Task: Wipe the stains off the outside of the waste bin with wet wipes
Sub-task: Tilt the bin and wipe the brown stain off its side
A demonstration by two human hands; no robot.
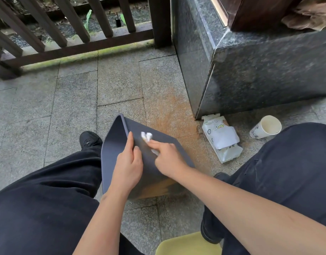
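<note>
You sit over a dark waste bin (154, 162) tipped on its side on the grey stone floor (75, 107) between your legs, its open mouth facing left; nothing shows inside it. Your left hand (128, 166) grips the bin's rim, thumb inside and fingers curled over the outer wall. Your right hand (167, 159) pinches a crumpled white wet wipe (146, 136) and presses it against the upturned side, just beyond your fingertips. To the right, a wet wipes pack (221, 138) lies on the floor with its flap apparently lifted, beside a paper cup (267, 127) tilted on its side, seemingly empty.
</note>
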